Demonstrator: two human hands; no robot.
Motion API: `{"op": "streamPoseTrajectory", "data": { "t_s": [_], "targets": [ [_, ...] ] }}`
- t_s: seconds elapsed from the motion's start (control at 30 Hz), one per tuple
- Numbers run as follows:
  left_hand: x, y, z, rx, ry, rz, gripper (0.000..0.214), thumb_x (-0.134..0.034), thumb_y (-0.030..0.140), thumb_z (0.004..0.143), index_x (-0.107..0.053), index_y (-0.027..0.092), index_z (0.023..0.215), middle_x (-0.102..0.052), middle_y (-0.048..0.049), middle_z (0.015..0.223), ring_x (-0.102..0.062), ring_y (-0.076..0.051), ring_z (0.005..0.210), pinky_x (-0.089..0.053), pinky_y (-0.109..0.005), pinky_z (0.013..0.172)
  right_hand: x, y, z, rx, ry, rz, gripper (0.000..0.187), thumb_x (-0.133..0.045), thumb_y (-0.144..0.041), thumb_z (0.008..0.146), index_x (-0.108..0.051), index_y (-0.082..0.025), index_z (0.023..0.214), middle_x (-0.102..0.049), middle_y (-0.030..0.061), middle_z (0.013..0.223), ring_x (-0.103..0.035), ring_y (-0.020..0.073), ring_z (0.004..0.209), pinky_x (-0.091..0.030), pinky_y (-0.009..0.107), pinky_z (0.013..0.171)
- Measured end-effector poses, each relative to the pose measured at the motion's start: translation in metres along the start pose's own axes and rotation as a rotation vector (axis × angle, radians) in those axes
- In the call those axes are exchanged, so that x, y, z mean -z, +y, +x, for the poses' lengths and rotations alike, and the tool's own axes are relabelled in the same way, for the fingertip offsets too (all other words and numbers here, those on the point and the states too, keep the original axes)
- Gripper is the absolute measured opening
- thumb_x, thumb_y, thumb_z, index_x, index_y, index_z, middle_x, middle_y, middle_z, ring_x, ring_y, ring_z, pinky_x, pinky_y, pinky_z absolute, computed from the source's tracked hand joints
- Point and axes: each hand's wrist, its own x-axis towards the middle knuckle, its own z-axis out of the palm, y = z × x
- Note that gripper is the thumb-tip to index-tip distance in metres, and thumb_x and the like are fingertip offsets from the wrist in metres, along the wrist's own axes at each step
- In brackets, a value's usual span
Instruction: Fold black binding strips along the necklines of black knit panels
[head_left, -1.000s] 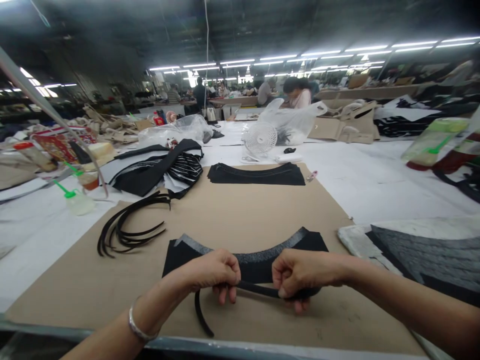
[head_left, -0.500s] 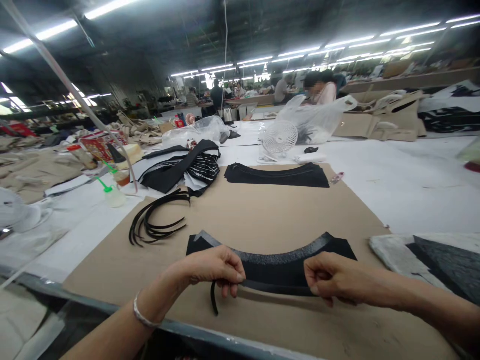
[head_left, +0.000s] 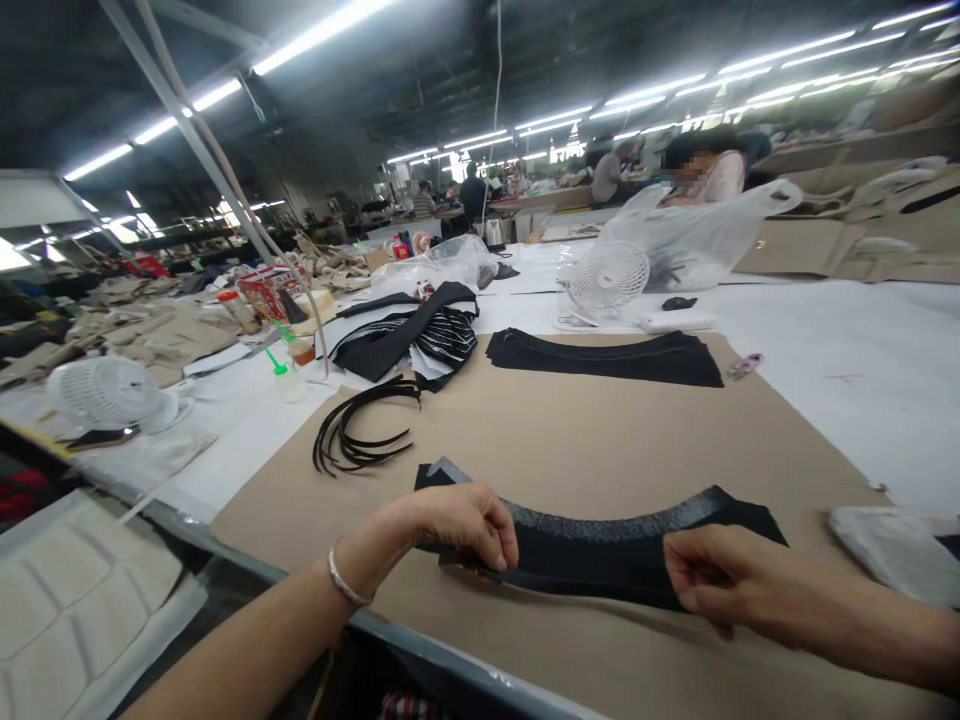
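Panel [head_left: 600, 548] position?

On the brown sheet [head_left: 570, 430] covering the counter [head_left: 810, 400], with a black strip [head_left: 581, 584] along its near edge.

And the grip?

Left hand [head_left: 466, 520] and right hand [head_left: 724, 572] both seem to pinch the strip.

Risk?

Uneven pulling could pucker or skew it.

Unclear?

Black merges with black; fingers cover the strip's outer stretches.

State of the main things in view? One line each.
Left hand: closed on strip
Right hand: closed on strip
Strip: spans between hands
Near panel: laid out
Far panel: lying flat
Loose strips: curved
Centre fan: upright, spin unclear
Left fan: upright, spin unclear
Green-tipped bottle: upright
Lights: lit
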Motion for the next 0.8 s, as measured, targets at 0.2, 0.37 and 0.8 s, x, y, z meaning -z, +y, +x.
{"op": "streamPoseTrajectory", "data": {
  "t_s": [0.2, 0.37, 0.8],
  "targets": [
    [-0.004, 0.006, 0.005, 0.006, 0.044, 0.144, 0.02, -0.054, 0.015, 0.054, -0.064, 0.015, 0.072, -0.055, 0.0037, 0.053, -0.051, -0.011, 0.05, -0.043, -0.023, 0.052, 0.003, -0.018, -0.002, -0.051, -0.019, -0.03, 0.01, -0.05, -0.017, 0.072, -0.058, -0.018, 0.077, -0.06, -0.0015, 0.064, -0.047, 0.0104, 0.051, -0.031, 0.02, 0.045],
    [-0.006, 0.015, 0.001, -0.083, 0.119, 0.358, 0.021, -0.051, 0.012, 0.06, -0.065, 0.016, 0.074, -0.054, 0.0046, 0.061, -0.045, -0.01, 0.057, -0.032, -0.021, 0.052, 0.005, -0.023, -0.002, -0.062, -0.034, -0.032, 0.013, -0.047, -0.013, 0.07, -0.055, -0.019, 0.077, -0.063, -0.0011, 0.067, -0.055, 0.0113, 0.049, -0.035, 0.02, 0.045],
    [-0.01, 0.018, 0.018, -0.185, 0.318, 0.509, 0.014, -0.051, 0.021, 0.071, -0.064, 0.016, 0.072, -0.053, 0.0032, 0.063, -0.046, -0.012, 0.061, -0.03, -0.023, 0.055, 0.013, -0.041, 0.015, -0.007, 0.155, -0.25, 0.009, -0.056, -0.023, 0.075, -0.061, -0.021, 0.068, -0.06, -0.003, 0.063, -0.051, 0.0117, 0.059, -0.027, 0.024, 0.054]
  ]
}}
